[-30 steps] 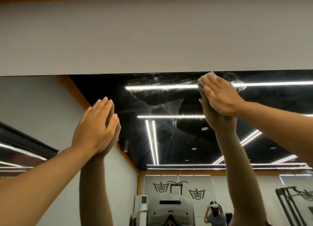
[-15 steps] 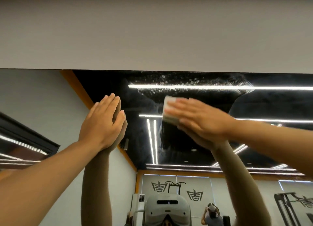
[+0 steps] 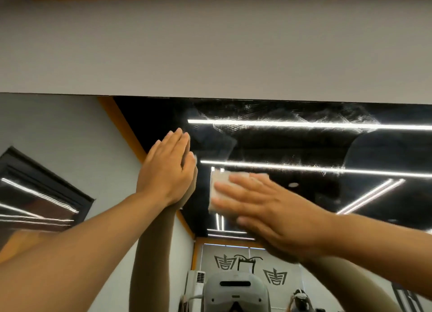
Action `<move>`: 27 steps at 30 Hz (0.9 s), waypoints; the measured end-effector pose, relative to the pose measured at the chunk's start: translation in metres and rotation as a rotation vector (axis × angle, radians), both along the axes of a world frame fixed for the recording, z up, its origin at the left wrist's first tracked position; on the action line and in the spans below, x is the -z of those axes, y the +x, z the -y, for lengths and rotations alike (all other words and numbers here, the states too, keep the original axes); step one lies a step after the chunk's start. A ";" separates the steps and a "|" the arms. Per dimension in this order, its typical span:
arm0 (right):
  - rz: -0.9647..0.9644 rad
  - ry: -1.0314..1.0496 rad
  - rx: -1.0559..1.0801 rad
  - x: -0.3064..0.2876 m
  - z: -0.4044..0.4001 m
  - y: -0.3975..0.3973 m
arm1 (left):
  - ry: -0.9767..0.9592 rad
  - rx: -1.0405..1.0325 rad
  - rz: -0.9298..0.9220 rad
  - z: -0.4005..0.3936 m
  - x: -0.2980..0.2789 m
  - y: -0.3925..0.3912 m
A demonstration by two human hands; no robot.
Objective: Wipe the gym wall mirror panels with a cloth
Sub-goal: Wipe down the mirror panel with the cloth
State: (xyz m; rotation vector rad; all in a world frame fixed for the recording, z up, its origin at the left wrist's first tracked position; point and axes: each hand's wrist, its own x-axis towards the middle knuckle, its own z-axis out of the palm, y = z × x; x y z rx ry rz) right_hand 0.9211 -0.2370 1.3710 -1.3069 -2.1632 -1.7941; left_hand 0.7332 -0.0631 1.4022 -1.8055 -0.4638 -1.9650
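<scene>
The wall mirror [image 3: 304, 146] fills the lower half of the view and reflects a dark ceiling with bright light strips. Streaky wipe marks run along its top edge. My right hand [image 3: 268, 211] lies flat with straight fingers and presses a small folded white cloth [image 3: 218, 190] against the glass. The cloth sticks out past the fingertips to the left. My left hand [image 3: 167, 169] rests flat on the mirror with fingers straight and together, just left of the cloth, holding nothing.
A plain grey wall [image 3: 210, 50] runs above the mirror's top edge. In the mirror I see a reflected orange ceiling trim [image 3: 121, 127], a headset [image 3: 236, 290] at the bottom and gym equipment at the lower right.
My right hand has swept the cloth from the mirror's top edge down and to the left, ending close to my left hand. The left hand stayed flat on the glass.
</scene>
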 end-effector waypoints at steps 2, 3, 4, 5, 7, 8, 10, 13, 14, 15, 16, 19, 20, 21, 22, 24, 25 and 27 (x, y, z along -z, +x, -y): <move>0.061 -0.049 0.051 -0.003 0.004 -0.003 | -0.003 0.005 -0.003 0.000 0.000 0.000; 0.085 -0.043 0.068 -0.012 0.005 -0.005 | -0.003 0.009 -0.004 -0.001 -0.001 0.000; 0.102 -0.018 0.075 -0.024 0.003 -0.006 | -0.002 0.017 -0.003 -0.001 -0.001 0.000; 0.097 0.019 0.073 -0.038 -0.001 -0.008 | -0.001 0.025 -0.001 -0.002 -0.001 0.000; 0.028 0.123 0.030 -0.071 -0.012 -0.014 | 0.001 0.035 -0.001 -0.002 -0.001 0.000; -0.034 0.174 -0.003 -0.089 -0.016 -0.020 | 0.003 0.039 0.000 -0.002 -0.001 0.000; -0.157 0.271 -0.017 -0.128 -0.029 -0.033 | 0.001 0.048 0.000 -0.002 0.000 0.000; -0.272 0.343 0.017 -0.164 -0.046 -0.052 | 0.001 0.057 -0.004 0.000 0.000 0.000; -0.312 0.326 0.022 -0.166 -0.049 -0.058 | 0.005 0.058 -0.005 0.000 0.000 -0.001; -0.351 0.282 0.007 -0.161 -0.050 -0.061 | 0.009 0.056 -0.003 0.001 0.000 -0.001; -0.379 0.217 -0.034 -0.150 -0.050 -0.062 | 0.010 0.053 -0.001 0.001 0.000 -0.001; -0.294 0.105 -0.065 -0.094 -0.036 -0.051 | 0.002 0.068 -0.019 0.004 -0.001 -0.002; -0.208 0.096 -0.073 -0.073 -0.032 -0.045 | 0.000 0.079 -0.033 0.004 -0.001 -0.003; -0.132 0.074 -0.083 -0.055 -0.027 -0.041 | -0.002 0.087 -0.045 0.004 -0.001 -0.006; -0.096 0.036 -0.062 -0.042 -0.023 -0.040 | -0.003 0.088 -0.058 0.003 -0.002 -0.009; -0.079 -0.019 -0.006 -0.040 -0.021 -0.040 | 0.001 0.069 -0.080 0.000 -0.002 -0.014; -0.074 -0.020 0.015 -0.049 -0.022 -0.042 | 0.011 0.052 -0.087 -0.001 -0.001 -0.015; -0.094 0.031 0.010 -0.074 -0.028 -0.051 | 0.036 0.030 -0.085 -0.003 0.000 -0.015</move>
